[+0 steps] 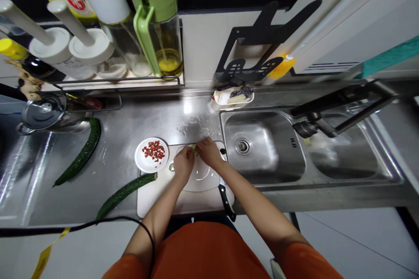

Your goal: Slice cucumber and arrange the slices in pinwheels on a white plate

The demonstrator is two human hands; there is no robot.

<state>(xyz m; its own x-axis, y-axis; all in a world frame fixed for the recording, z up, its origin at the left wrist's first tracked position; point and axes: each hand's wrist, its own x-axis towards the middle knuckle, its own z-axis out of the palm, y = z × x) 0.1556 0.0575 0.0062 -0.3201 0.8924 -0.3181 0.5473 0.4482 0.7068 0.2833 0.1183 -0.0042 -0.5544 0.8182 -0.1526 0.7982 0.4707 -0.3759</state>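
My left hand (pixel 183 164) and my right hand (pixel 208 151) meet over a white plate (pixel 200 178) on a white cutting board (pixel 153 200). Both are pinched on a small pale green piece of vegetable (pixel 194 148) held between them above the plate's far edge. A small green bit (pixel 171 167) lies on the board to the left of my left hand. A black-handled knife (pixel 226 200) lies at the board's right edge, under my right forearm. To the left, a small white dish (pixel 143 161) holds chopped red chilli (pixel 154 151).
Two long cucumbers (pixel 82 152) (pixel 124 192) lie on the steel counter at left. A double sink (pixel 262 148) with a dark tap (pixel 340 111) is at right. A pot lid (pixel 44 111), oil bottles (pixel 165 30) and a soap dish (pixel 232 96) stand at the back. A black cable (pixel 81 226) crosses the front.
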